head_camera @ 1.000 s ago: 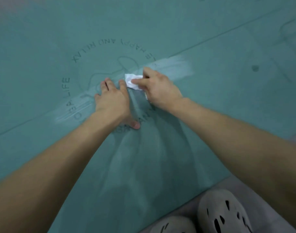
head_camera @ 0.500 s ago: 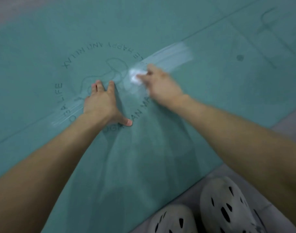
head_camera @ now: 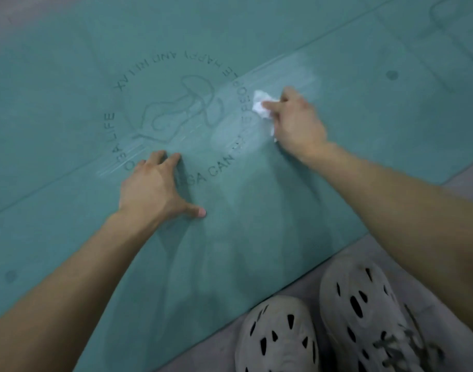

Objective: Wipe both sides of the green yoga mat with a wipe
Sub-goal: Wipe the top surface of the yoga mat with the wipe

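The green yoga mat (head_camera: 69, 63) lies spread flat on the grey floor (head_camera: 466, 178) and fills most of the view, its near edge running slantwise just in front of a pair of pale shoes (head_camera: 369, 312) with dark holes. A ring of dark letters (head_camera: 222, 170) is printed on the mat around a line drawing (head_camera: 176, 108) of a figure. The left hand (head_camera: 154, 186) rests palm down on the mat at the near side of that ring, its fingers (head_camera: 173, 159) straight and slightly apart, the thumb stretched out to the side, holding nothing. The right hand (head_camera: 297, 119) is further away and to the right, at the ring's right edge, with its fingers (head_camera: 273, 105) curled and clamped on a crumpled white wipe (head_camera: 261, 104), which it presses onto the mat; part of the wipe sticks out past the fingertips and a small bit shows under the palm. A pale, damp-looking streak (head_camera: 283, 73) runs along the mat just beyond the wipe, and fainter streaks cross the ring toward the left hand. A small dark dot (head_camera: 392, 74) marks the mat well to the right of the right hand, and another dot (head_camera: 10, 276) sits near the left edge of the view
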Available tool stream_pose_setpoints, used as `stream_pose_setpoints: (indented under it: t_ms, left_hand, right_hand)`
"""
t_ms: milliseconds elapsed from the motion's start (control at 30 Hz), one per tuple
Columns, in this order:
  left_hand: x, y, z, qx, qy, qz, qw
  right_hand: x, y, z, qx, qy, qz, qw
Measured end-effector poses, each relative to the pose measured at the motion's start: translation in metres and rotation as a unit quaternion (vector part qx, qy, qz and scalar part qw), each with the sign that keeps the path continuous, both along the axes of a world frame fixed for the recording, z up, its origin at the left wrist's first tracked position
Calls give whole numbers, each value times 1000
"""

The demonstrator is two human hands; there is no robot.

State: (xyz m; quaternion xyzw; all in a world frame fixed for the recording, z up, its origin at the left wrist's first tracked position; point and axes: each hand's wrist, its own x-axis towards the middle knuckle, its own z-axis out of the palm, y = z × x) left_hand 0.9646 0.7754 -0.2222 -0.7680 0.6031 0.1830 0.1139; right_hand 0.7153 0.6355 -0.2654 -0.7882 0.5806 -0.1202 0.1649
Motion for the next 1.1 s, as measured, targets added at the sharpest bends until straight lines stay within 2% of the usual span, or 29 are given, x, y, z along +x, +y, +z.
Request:
stream_pose_setpoints:
  t_ms: [67, 133, 200, 267, 333, 367, 400, 467, 533, 633, 667, 700, 800, 867, 933, 1000, 1067, 1100]
  left_hand:
    - [4, 13, -5, 18, 2, -3, 1000]
    - [2, 14, -7, 21, -4, 4, 1000]
    - [-6, 13, -4, 26, 0, 14, 1000]
    - [-6, 12, -2, 19, 15, 22, 999]
    - [-1, 16, -2, 2, 26, 34, 999]
    - [2, 22, -4, -11, 22, 41, 999]
    - [4, 30, -7, -22, 14, 44, 999]
    - [2, 50, -17, -34, -3, 37, 999]
    - [-3, 67, -23, -23, -15, 32, 999]
    - [-7, 67, -25, 9, -34, 28, 999]
    - [-8, 65, -26, 23, -37, 27, 999]
    - [-9, 64, -26, 34, -39, 28, 998]
    - [-9, 60, -27, 34, -35, 35, 998]
    - [-5, 57, -30, 28, -32, 31, 999]
    - [1, 59, -33, 27, -33, 24, 999]
    - [1, 62, -37, 31, -35, 19, 999]
    - [-1, 63, -38, 37, -38, 23, 998]
    - [-2, 60, -37, 40, -36, 30, 998]
  right_hand:
    - [-33, -29, 0, 12, 3, -166, 986]
    - [-11, -25, -2, 1, 16, -205, 979]
    - [45, 9, -3, 21, 4, -120, 992]
    - [102, 51, 0, 41, 14, 45, 998]
    - [126, 72, 1, 55, 6, 208, 976]
    - [121, 66, 3, 50, -2, 241, 969]
    - [109, 51, 2, 36, -1, 220, 975]
    - [68, 8, -1, 12, 33, 79, 996]
    - [27, -29, -4, 4, 76, -55, 996]
    - [46, -17, 0, 7, 41, -128, 991]
    - [65, 6, 0, 26, 18, -106, 994]
    - [87, 36, -1, 45, -1, -42, 998]
    - [130, 118, 1, 71, -17, 192, 979]
    - [118, 113, 1, 71, -43, 222, 972]
    - [78, 78, 4, 80, -23, 139, 987]
    - [17, 39, 2, 45, 9, -20, 999]
    - [-26, 23, -3, 10, 28, -142, 989]
    - [-25, 25, -5, 3, 33, -161, 986]
